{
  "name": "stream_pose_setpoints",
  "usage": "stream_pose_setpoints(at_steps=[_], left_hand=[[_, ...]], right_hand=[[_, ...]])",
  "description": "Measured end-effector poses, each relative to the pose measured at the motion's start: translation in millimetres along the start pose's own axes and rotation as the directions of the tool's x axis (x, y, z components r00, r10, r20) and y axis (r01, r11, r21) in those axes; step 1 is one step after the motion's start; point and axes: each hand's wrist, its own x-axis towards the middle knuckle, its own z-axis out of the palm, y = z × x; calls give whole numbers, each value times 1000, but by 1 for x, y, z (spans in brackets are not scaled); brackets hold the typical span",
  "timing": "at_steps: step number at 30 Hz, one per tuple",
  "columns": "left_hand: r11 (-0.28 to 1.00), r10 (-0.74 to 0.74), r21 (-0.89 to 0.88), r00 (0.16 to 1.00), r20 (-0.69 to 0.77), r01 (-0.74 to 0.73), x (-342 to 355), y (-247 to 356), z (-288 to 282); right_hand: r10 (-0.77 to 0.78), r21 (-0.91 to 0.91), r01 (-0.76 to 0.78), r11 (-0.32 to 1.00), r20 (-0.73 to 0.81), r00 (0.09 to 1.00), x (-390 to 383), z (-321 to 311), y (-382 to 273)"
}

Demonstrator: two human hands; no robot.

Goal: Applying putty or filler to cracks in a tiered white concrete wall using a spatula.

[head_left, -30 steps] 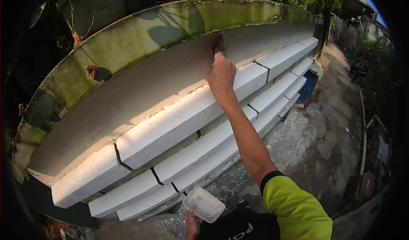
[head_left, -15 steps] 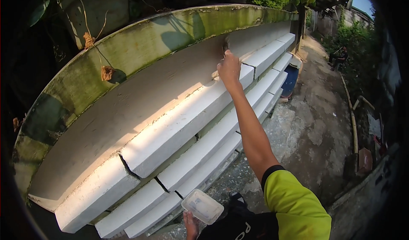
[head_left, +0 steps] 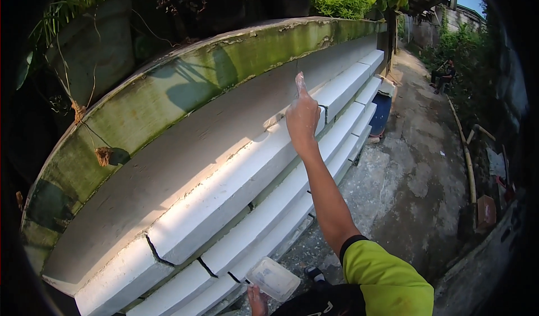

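My right hand [head_left: 304, 119] reaches forward to the pale curved wall [head_left: 219, 114], above the top white ledge. One finger stretches upward at the wall's surface, its tip smeared whitish; the other fingers are curled and mostly hidden, and I see no tool in them. White specks dot the back of this hand. Low in the view, my left hand [head_left: 257, 301] grips the edge of a shallow clear plastic tub [head_left: 274, 279] with whitish residue inside. On the top ledge [head_left: 224, 195], left of my right hand, is a small tan piece or patch [head_left: 272, 119].
Stepped white ledges with dark gaps run along the wall. A mossy rim [head_left: 157, 97] overhangs it, with a plant pot [head_left: 92, 52] behind. A blue container [head_left: 380, 114] stands at the far end. Along the concrete path [head_left: 412, 164] lies a pole [head_left: 463, 142]; a person [head_left: 444, 76] sits farther off.
The view has shifted, so the wall and ledges sit lower and slightly left. My right hand has moved slightly down and right along the wall. My left hand still holds the tub.
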Motion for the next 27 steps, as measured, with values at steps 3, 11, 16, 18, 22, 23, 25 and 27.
stream_pose_setpoints(at_steps=[3, 11, 16, 18, 22, 23, 25, 27], left_hand=[[999, 2, 34, 1000, 24, -2, 4, 26, 27], [717, -218, -676, 976, 11, 168, -7, 131, 63], [830, -193, -553, 969, -155, 77, -4, 161, 91], [974, 131, -139, 944, -302, -179, 6, 89, 73], [857, -219, -496, 969, -112, 137, -9, 184, 98], [858, -220, -497, 967, -124, 131, -10, 183, 95], [856, -313, -453, 947, -75, 247, -8, 171, 86], [883, -241, -441, 962, -126, 163, -8, 176, 94]], right_hand=[[-49, 21, 47, 999, 107, 993, 14, 29, 7], [-409, 390, 277, 878, 310, 858, -88, -39, -57], [50, -51, -45, 998, 105, 993, 22, -19, 35], [75, -39, -72, 997, 86, 994, 34, 16, 43], [-166, 2, 172, 985, 263, 950, -20, 33, 16], [-270, 92, 254, 963, 268, 925, -47, 29, -8], [-429, 314, 333, 889, 321, 844, -87, 3, -34], [-493, 434, 326, 840, 359, 792, -82, -22, -23]])
